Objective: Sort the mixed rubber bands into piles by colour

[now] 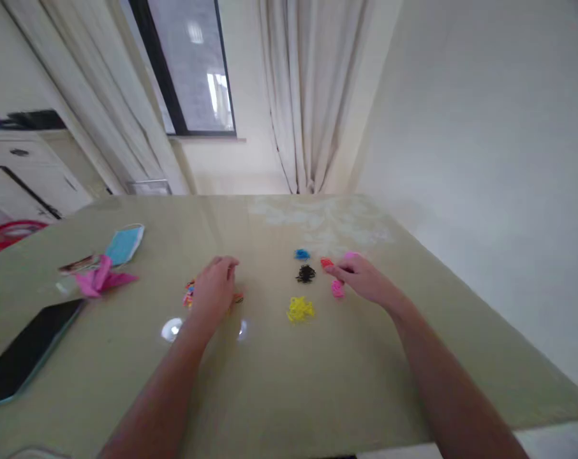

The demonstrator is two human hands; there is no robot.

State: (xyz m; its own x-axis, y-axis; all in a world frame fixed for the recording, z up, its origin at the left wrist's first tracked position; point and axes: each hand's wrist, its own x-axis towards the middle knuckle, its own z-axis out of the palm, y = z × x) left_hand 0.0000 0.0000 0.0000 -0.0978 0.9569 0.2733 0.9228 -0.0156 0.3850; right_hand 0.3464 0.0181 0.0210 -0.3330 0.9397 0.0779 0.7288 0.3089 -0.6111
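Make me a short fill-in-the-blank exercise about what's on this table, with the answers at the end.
1. The hand partly covering the multicoloured bands is the ____ one.
2. The black bands lie between the blue bands and the ____ bands.
3. Of the phone and the face mask, the ____ lies nearer the camera.

Missing words: left; yellow; phone.

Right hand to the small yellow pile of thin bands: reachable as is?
Likely yes: the right hand is near the small yellow pile, and the gap between the small black pile and the nearer small pink pile seems to leave a free way.
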